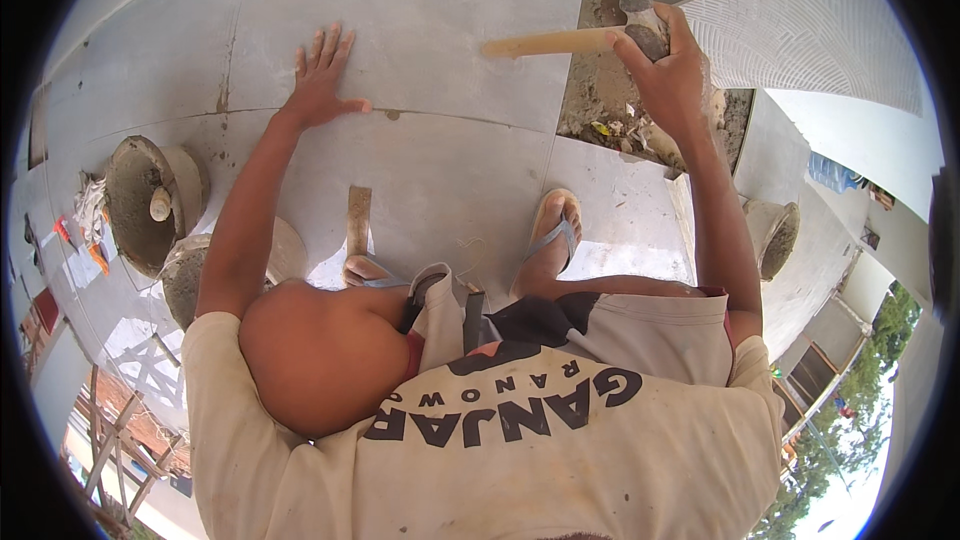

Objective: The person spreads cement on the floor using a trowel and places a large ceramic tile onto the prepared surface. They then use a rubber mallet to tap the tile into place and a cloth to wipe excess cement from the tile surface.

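Observation:
My left hand (322, 83) lies flat on large grey floor tiles (410, 0), its fingers spread and holding nothing. A seam between tiles runs close to its thumb. My right hand (672, 65) is wrapped round the grey, mortar-stained head of a mallet (565, 41). The mallet's pale wooden handle points left over the tile's right part, its end at or just above the surface; I cannot tell if it touches. Below and beside the right hand is an untiled gap (590, 100) with rough mortar and debris.
A tile with a ridged back (800, 30) leans at the far right. Mortar-crusted buckets stand at left (190, 185) and right (775, 240). My sandalled feet (555, 230) rest on the tiles, with a short wooden strip (358, 215) by the left one.

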A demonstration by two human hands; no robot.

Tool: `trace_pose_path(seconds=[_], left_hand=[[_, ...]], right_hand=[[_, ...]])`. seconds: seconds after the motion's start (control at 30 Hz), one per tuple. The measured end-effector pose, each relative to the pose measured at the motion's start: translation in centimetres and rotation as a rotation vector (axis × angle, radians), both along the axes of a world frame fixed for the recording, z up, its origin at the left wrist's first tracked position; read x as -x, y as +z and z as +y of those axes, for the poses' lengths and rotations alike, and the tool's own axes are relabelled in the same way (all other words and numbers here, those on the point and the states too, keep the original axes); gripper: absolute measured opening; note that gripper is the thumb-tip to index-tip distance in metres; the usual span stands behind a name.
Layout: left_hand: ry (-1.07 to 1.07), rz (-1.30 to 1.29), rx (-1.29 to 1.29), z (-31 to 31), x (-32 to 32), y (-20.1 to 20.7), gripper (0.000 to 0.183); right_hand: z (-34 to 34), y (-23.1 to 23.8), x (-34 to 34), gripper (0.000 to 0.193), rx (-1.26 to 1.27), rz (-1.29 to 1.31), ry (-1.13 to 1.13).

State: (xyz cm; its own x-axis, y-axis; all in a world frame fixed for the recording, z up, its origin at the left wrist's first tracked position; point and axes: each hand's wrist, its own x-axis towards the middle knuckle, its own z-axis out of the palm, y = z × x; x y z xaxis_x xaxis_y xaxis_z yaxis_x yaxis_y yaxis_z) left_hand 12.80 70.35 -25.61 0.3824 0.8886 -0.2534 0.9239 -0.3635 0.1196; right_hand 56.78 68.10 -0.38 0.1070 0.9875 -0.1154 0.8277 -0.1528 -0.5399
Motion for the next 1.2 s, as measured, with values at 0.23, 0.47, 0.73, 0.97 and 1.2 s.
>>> trace_pose_path(seconds=[0.23,0.47,0.73,0.97,1.2], left_hand=[[0.105,-0.012,0.204,-0.2,0.8,3.4,0.134],[0.122,-0.027,0.081,-0.5,1.6,1.3,0.131],[0.157,-0.027,0.163,-0.8,1.4,1.8,0.134],[0.199,-0.111,0.193,-1.2,1.8,2.2,0.138],[0.645,-0.069,0.254,-2.2,2.3,2.8,0.154]], right_hand=[[-1.3,0.9,2.6,0.061,-0.096,0.103,0.117],[-2.7,-0.3,6.8,0.053,-0.205,0.155,0.276],[-3.1,0.1,9.3,0.052,-0.183,0.185,0.322],[-2.6,0.4,10.1,0.052,0.077,0.095,0.319],[-3.3,-0.4,9.6,0.054,-0.001,0.107,0.302]])
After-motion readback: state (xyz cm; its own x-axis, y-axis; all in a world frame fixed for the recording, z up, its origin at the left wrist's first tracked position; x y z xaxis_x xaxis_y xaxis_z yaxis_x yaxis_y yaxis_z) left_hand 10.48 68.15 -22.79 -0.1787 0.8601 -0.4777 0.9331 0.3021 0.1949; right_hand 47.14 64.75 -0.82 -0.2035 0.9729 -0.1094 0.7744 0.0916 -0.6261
